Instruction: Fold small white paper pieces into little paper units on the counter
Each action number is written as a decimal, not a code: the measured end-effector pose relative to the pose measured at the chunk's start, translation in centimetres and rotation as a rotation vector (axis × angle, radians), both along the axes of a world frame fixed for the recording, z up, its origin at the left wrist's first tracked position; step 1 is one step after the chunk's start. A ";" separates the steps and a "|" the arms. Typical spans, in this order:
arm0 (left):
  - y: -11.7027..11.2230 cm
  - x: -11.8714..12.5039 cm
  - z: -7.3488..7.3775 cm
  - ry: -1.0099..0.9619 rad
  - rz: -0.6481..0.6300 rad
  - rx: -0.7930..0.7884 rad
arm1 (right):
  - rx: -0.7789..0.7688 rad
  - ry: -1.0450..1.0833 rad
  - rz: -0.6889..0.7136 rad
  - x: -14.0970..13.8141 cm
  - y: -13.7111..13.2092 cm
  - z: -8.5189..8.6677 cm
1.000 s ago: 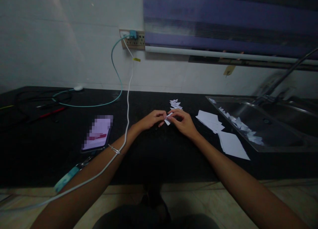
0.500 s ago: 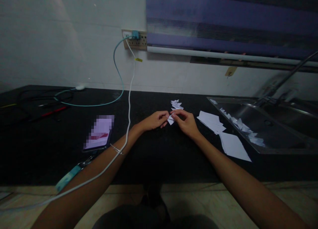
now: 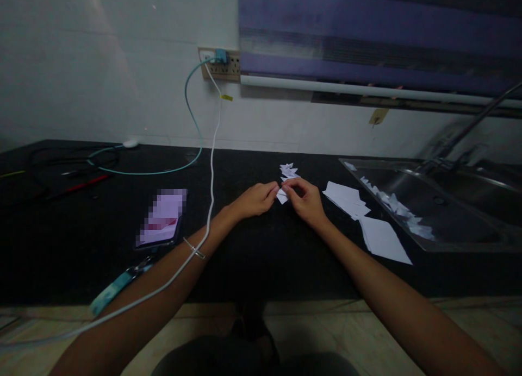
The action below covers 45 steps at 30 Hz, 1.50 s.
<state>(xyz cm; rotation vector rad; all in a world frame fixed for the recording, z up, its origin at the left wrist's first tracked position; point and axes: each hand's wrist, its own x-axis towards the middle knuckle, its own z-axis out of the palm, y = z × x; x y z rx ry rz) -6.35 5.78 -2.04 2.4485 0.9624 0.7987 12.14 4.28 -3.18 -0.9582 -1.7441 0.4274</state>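
Between my hands, above the black counter, is a small folded piece of white paper [image 3: 282, 196]. My left hand [image 3: 256, 198] is closed, thumb and fingers pinching the paper's left edge. On the other side, my right hand [image 3: 304, 199] grips it between thumb and curled fingers. Just behind them lies a short row of folded paper pieces [image 3: 289, 170] with pointed ends, partly hidden by my right hand. To the right are a pile of white paper pieces [image 3: 346, 198] and a stack of flat paper sheets [image 3: 385, 240].
A metal sink [image 3: 457, 215] is at the right, with more folded papers [image 3: 393, 206] along its left rim. At the left lie a phone [image 3: 163, 218], a teal strap [image 3: 112, 293] and a red pen-like object [image 3: 86, 184]. A white cable [image 3: 211, 180] crosses over my left forearm.
My left fingers have closed more tightly at the paper's left edge, the hand turning slightly. The paper has shifted a little to the right; my right hand stays nearly in place.
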 end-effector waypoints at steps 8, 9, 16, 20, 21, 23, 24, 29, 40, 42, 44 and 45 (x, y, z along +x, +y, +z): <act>0.1 0.4 -0.2 0.024 0.081 0.081 | 0.079 -0.069 -0.021 -0.1 -0.1 0.3; 0.0 0.4 -0.1 0.028 0.086 0.086 | 0.071 -0.077 -0.021 -0.1 -0.1 0.1; -0.3 0.6 0.1 0.028 0.114 0.077 | -0.108 0.064 0.020 -0.3 0.5 -0.7; -0.3 0.5 0.1 -0.010 0.104 0.067 | -0.304 0.247 0.147 -0.6 0.3 -0.2; -0.3 0.5 0.1 -0.011 0.092 0.062 | -0.364 0.270 0.182 -0.6 0.2 0.0; -0.3 0.4 0.2 -0.007 0.068 0.054 | -0.459 0.285 0.238 -0.6 0.1 0.3; -0.3 0.3 0.2 -0.006 0.062 0.052 | -0.487 0.284 0.256 -0.5 0.0 0.3; -0.4 0.3 0.1 -0.026 0.051 0.054 | -0.465 0.249 0.252 -0.2 0.3 0.3; -0.2 -0.2 0.5 -0.035 0.078 0.067 | -0.503 0.323 0.324 0.0 0.1 0.3; -0.3 -0.2 0.5 -0.041 0.086 0.060 | -0.508 0.315 0.333 0.0 0.1 0.3; -0.3 -0.2 0.5 -0.050 0.091 0.046 | -0.511 0.300 0.332 0.1 0.3 0.2; -0.3 -0.1 0.4 -0.058 0.094 0.036 | -0.504 0.292 0.323 0.1 0.4 0.1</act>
